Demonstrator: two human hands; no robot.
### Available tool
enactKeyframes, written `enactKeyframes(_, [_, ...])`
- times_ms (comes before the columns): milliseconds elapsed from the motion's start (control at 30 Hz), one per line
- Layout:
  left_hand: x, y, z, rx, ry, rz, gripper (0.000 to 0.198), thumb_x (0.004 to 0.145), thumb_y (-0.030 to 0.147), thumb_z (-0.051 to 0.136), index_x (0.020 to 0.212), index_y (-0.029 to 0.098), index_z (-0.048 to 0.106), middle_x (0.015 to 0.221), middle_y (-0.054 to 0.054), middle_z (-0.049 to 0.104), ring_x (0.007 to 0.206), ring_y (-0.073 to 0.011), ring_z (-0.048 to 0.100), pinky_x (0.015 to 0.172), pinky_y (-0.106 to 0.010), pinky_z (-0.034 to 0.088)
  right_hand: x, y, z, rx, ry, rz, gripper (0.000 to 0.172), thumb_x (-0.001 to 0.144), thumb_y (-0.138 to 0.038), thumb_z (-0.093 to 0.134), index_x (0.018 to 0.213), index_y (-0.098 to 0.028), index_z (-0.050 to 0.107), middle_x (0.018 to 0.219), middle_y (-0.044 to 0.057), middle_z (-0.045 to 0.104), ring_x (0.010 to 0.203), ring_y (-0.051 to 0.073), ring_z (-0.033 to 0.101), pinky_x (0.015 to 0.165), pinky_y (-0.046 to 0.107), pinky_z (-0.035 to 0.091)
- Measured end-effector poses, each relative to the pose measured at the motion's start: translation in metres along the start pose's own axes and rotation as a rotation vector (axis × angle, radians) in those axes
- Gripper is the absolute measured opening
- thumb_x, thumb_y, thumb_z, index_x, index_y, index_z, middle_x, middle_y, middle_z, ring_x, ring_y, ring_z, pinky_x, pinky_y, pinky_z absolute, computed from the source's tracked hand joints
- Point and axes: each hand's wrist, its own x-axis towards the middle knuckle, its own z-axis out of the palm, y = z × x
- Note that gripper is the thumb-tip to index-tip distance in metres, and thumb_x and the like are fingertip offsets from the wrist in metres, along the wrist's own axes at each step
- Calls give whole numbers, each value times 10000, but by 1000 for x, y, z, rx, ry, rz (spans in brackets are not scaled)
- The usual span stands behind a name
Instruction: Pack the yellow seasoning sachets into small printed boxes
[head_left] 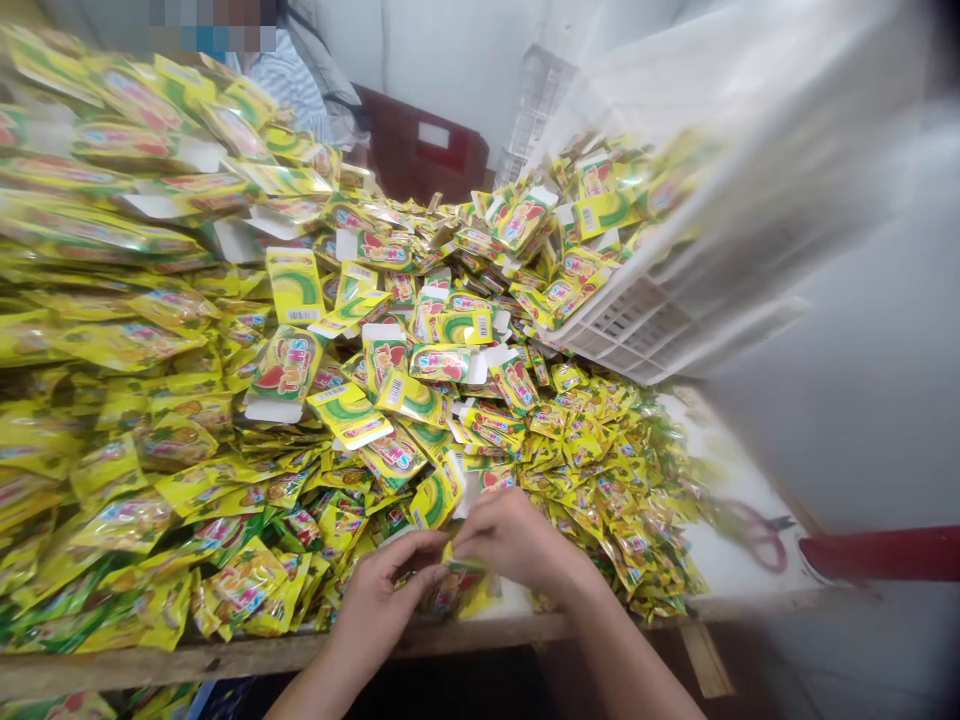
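Near the front edge of the table, my left hand [399,590] and my right hand [517,540] come together around a small yellow and green packet [454,583]. Fingers and thumb of my left hand pinch its left side. My right hand is closed at its upper end, its fingertips partly hidden. Just beyond my hands lie flat yellow-green cartons, one of them a yellow carton [437,495] with a white flap beside it. Small shiny yellow sachets [247,590] are heaped to the left, and more sachets [600,480] spread to the right.
A white plastic crate [645,320] tilts at the right, spilling cartons [607,200]. Red-handled scissors [761,540] lie at the table's right, near a red rod [885,553]. A person in a striped sleeve [289,85] is behind the high pile at the back left. The wooden table edge [247,655] runs in front.
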Motion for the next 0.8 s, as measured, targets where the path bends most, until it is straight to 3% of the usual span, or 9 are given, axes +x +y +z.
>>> enactKeyframes(267, [4,0,-1,21,-5,3,234,816,322,689,1029,235,732,1036,-55,754,970,-238,699,885,-325,549,2,1,-6,0,-51,55,75,780,-142,732,824,-175,783,704,5,714,647,114,632,623,182,439])
enactKeyframes(400, [3,2,0,27,3,23,206,834,309,670,1017,239,732,1004,-42,760,933,-221,707,852,-300,553,3,-11,0,-240,-53,66,124,795,-107,654,783,-176,756,732,12,712,708,133,641,668,206,429])
enactKeyframes(500, [3,4,0,64,30,58,185,829,303,674,989,232,735,971,-36,762,901,-214,709,831,-290,553,5,-28,10,-486,-53,95,70,736,-146,663,786,-164,710,794,44,699,732,176,633,652,248,421])
enactKeyframes(633, [3,8,1,121,50,103,162,828,280,661,949,201,733,903,-48,758,812,-209,706,767,-296,560,10,-44,18,-643,-62,107,202,705,-195,685,898,-141,663,897,95,672,819,231,617,683,291,431])
enactKeyframes(700, [2,8,2,76,66,104,216,826,264,658,1027,207,711,950,-50,754,830,-209,706,785,-307,564,9,-43,16,-612,-65,96,172,720,-154,661,891,-140,655,895,94,664,826,224,609,701,290,433])
enactKeyframes(800, [0,5,2,47,75,87,277,837,274,655,1110,239,685,1074,-53,734,953,-219,691,859,-319,551,-3,-31,9,-350,1,102,98,799,-96,605,837,-171,654,835,34,660,789,162,602,705,240,425])
